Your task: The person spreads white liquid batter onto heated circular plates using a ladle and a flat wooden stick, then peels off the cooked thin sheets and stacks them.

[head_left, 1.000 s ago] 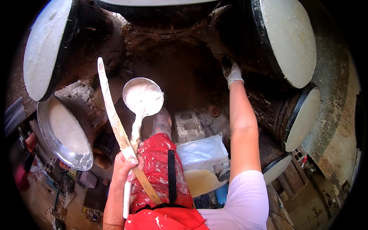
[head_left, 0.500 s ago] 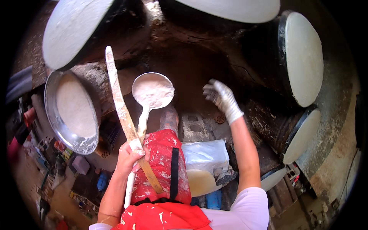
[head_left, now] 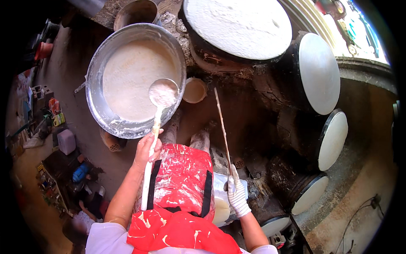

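Observation:
My left hand (head_left: 146, 149) grips the long white handle of a metal ladle (head_left: 163, 92), whose bowl is full of white batter and hangs over the near rim of a big metal basin (head_left: 98, 70) of the same batter. In a white glove, my right hand (head_left: 237, 195) holds a long thin wooden spatula (head_left: 222, 127) upright, seen edge-on, its tip pointing to the dark stove. A red apron (head_left: 182, 186) streaked with batter covers my lap between both arms.
Round drums with white sheets on top ring the right side: one large (head_left: 239, 25) at the top, others (head_left: 319, 72), (head_left: 334, 139), (head_left: 311, 194) down the right. A small tan bowl (head_left: 194, 90) sits beside the basin. Clutter and boxes (head_left: 63, 142) lie on the left floor.
The spatula has passed from my left hand to my gloved right hand, which came down to my lap. The ladle stays in my left hand; the view has swung toward the batter basin.

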Action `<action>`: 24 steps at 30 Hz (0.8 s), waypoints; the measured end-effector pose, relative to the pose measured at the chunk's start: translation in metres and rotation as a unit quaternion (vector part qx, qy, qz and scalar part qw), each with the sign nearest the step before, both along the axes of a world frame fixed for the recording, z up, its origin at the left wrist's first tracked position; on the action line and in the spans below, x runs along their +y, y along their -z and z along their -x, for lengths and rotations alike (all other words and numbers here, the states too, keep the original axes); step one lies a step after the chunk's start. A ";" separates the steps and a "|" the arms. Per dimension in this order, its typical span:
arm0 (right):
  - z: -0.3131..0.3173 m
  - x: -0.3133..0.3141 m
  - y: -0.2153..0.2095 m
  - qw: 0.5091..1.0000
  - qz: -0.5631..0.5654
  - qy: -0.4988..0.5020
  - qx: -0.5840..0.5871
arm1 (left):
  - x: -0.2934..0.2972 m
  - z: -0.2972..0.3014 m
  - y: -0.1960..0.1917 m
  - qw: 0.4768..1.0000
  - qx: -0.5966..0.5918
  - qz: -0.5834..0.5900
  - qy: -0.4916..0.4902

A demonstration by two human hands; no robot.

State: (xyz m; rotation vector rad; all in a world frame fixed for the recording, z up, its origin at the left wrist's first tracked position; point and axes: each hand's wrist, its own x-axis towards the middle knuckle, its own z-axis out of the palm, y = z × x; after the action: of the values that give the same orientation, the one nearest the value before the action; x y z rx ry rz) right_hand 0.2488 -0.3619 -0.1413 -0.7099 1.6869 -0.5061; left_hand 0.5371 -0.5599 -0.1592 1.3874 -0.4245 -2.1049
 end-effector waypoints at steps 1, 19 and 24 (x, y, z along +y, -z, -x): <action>0.001 -0.011 0.019 0.984 -0.044 -0.117 0.127 | 0.004 -0.025 0.009 1.000 -0.019 -0.008 -0.018; 0.004 -0.173 0.035 0.828 -0.064 -0.480 0.283 | -0.013 -0.098 0.016 0.998 -0.036 -0.008 -0.048; -0.005 -0.185 0.141 0.995 -0.027 -0.099 -0.009 | -0.024 -0.092 0.022 0.997 -0.019 -0.028 -0.073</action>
State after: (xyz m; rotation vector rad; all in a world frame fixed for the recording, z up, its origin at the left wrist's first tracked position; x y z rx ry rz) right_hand 0.2538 -0.5470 -0.2821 -0.8198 1.5873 -0.3250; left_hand 0.6288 -0.5843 -0.1813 1.4475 -0.2723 -1.9881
